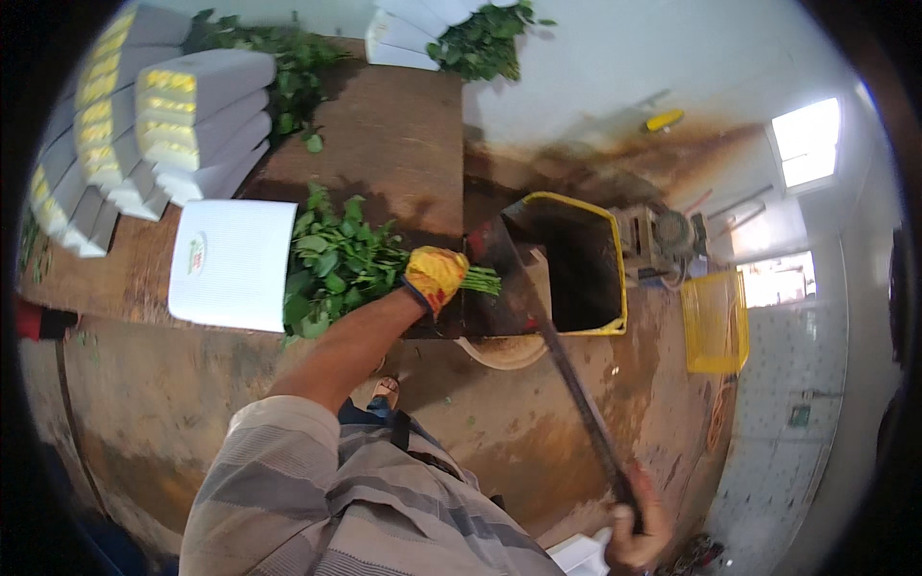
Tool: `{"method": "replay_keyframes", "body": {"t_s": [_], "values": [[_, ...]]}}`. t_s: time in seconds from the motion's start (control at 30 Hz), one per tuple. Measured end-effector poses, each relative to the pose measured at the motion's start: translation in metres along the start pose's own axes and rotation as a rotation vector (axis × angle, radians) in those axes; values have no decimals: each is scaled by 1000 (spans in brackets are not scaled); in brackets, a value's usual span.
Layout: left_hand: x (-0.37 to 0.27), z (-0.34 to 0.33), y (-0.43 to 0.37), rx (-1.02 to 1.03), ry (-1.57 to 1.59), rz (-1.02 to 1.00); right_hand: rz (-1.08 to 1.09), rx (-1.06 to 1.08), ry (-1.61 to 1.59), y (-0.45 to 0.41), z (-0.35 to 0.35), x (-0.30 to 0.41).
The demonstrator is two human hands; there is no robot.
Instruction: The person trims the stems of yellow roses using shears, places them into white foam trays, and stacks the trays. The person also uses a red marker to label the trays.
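Note:
My left hand [436, 278], in a yellow glove with red stains, grips a bundle of green flower stems [481, 280] near their cut ends. Leaves [338, 263] spread to the left of the glove, and a white corrugated wrapper [232, 263] with a printed sticker encloses the bouquet's other end on the table. My bare right hand [639, 520] is closed around the end of a long dark metal lever [585, 410]. The lever runs up to a blade plate [504, 263] at the table's right edge, just beyond the stem ends. Flower heads inside this wrapper are hidden.
Wrapped bouquets with yellow blooms [205, 108] are stacked on the brown table [392, 137] at left. More wrapped bundles [407, 36] lie at the back. A yellow-rimmed dark bin [619, 273], a motor [673, 230] and a yellow crate [713, 324] stand to the right. Another person's sleeve [30, 322] shows at far left.

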State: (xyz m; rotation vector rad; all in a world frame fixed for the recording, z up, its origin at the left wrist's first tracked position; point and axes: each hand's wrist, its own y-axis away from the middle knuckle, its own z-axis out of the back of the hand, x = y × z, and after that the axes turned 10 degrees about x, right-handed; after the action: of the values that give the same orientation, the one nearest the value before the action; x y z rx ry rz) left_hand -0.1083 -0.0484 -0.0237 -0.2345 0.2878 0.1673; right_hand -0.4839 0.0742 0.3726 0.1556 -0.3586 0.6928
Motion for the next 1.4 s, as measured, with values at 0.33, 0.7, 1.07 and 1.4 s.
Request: {"method": "replay_keyframes", "body": {"t_s": [0.33,0.7,1.07,1.4], "values": [[-2,19,-4,106,60,-14,-712,464,-474,77,-195,-84],[7,23,-8,350,-40,-76,-591,605,-600,6,-504,-203],[39,104,14,274,-269,-40,-345,129,-311,-6,-477,-124],[76,105,56,191,-321,-108,-36,752,-60,-151,-595,35]]}}
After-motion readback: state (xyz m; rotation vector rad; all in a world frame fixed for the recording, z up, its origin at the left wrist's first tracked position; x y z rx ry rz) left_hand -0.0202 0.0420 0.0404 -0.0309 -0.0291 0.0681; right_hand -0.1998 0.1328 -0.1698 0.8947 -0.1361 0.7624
